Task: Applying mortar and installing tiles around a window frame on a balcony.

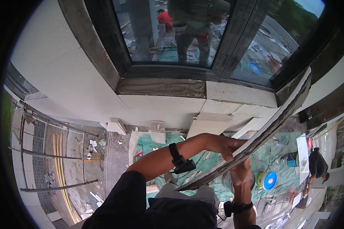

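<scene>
1. White-faced strip point(270, 129), long and narrow with grey mortar along one side, is held in both hands, slanting from beside the wearer's waist, left of the hands, to the window's lower corner, ahead and right of them. Contact at the far end cannot be determined.
2. Left hand point(222, 146): grasping the strip at its white side, thumb visible.
3. Right hand point(241, 172): on the mortar side, closed around the strip as far as seen; fingers partly hidden.
4. Ahead of the hands: dark window frame point(168, 71). Below it, a bed of grey mortar point(162, 87) lies on the left part of the sill; a white slab point(240, 93) covers the part to its right.
5. Beyond the left hand, lower down: slab stack point(209, 125) leaning near the wall.
6. Under and around the hands, at ground level: green sheet point(273, 160), littered with scraps. Right of the right hand stands a bucket with a blue lid point(270, 180).
7. Far right of the hands: co-worker point(317, 164), bending.
8. Far left of the hands: scaffold poles point(53, 155) and yellow pipes point(59, 160).
</scene>
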Action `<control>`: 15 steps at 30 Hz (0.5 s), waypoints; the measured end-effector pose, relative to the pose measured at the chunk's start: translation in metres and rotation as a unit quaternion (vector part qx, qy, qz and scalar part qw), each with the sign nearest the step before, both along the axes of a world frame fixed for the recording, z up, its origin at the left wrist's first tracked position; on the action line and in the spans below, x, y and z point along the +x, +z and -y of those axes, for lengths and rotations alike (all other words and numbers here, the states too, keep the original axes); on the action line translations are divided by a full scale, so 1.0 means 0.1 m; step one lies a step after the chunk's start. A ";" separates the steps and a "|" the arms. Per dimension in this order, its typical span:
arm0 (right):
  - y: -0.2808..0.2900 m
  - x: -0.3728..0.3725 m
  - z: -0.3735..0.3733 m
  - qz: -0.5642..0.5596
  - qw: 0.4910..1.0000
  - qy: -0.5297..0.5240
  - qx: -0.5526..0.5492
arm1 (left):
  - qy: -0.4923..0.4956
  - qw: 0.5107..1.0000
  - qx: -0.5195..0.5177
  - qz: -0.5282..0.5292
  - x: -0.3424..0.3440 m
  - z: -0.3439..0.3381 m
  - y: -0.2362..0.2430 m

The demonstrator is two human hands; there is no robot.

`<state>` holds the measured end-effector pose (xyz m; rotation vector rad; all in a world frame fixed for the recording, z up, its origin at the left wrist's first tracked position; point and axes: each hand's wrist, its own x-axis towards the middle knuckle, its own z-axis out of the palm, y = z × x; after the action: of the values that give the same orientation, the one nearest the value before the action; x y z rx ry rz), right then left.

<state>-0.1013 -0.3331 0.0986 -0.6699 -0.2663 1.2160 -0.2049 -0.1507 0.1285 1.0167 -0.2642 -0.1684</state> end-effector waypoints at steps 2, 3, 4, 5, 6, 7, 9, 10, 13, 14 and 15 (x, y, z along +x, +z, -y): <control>0.09 -0.23 -0.14 -0.006 1.000 0.016 0.005 | -0.004 1.000 0.013 -0.001 -0.25 -0.11 0.07; 0.10 -0.31 -0.19 -0.015 1.000 0.020 0.009 | 0.000 1.000 0.013 0.001 -0.37 -0.16 0.17; 0.05 -0.35 -0.27 -0.043 0.999 0.024 0.013 | 0.033 0.999 0.030 0.019 -0.49 -0.19 0.27; 0.06 -0.37 -0.31 -0.043 0.999 0.029 0.011 | 0.067 0.996 0.046 0.035 -0.60 -0.22 0.36; 0.09 -0.42 -0.40 -0.021 0.999 0.045 0.013 | 0.077 0.995 0.046 0.031 -0.70 -0.23 0.40; 0.09 -0.47 -0.53 -0.002 0.998 0.063 0.018 | 0.101 0.992 0.064 0.028 -0.77 -0.27 0.43; 0.16 -0.40 -0.68 0.194 0.976 0.094 0.023 | 0.157 0.977 0.139 0.041 -0.85 -0.39 0.29; -0.06 -0.13 -0.64 0.334 0.935 0.089 -0.078 | 0.184 0.968 0.168 0.042 -0.90 -0.43 0.30; 0.10 0.37 -0.62 0.403 0.898 -0.036 -0.173 | 0.260 0.923 0.281 0.042 -1.08 -0.69 0.21; 0.24 0.56 -0.65 0.405 0.895 -0.083 -0.168 | 0.292 0.882 0.366 0.047 -1.15 -0.79 0.19; 0.41 0.75 -0.67 0.419 0.884 -0.134 -0.159 | 0.295 0.882 0.366 0.039 -1.20 -0.87 0.23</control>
<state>-0.0263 -0.2657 0.1396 -1.4638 -0.6749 0.6417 -0.3252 -0.0636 0.1511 1.8146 0.0635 0.3616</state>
